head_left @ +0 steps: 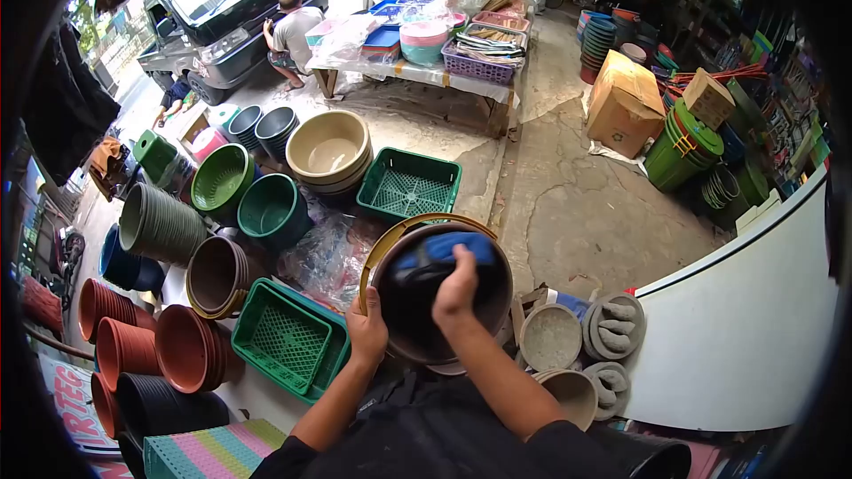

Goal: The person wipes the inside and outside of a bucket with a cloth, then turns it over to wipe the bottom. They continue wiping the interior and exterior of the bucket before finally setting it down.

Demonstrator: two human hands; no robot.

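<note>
A dark round tub (417, 324) with a yellow-brown rim stands in front of my body, its open side facing me. My left hand (366, 328) grips the tub's left rim, with the thumb raised. Inside the opening, my right hand (456, 288) is closed on a blue and black cloth (457, 250), which lies against the upper inner wall and is blurred. Just beyond the tub sits a green rectangular basket (410, 184), and to the left lies crumpled clear plastic (333, 257).
Stacked brown pots (184, 350), green baskets (286, 337) and a beige basin (328, 146) stand left. Stone mortars (550, 338) are right. A goods table (426, 75), cardboard box (626, 102) and parked vehicle (226, 18) lie beyond; a person squats near the vehicle.
</note>
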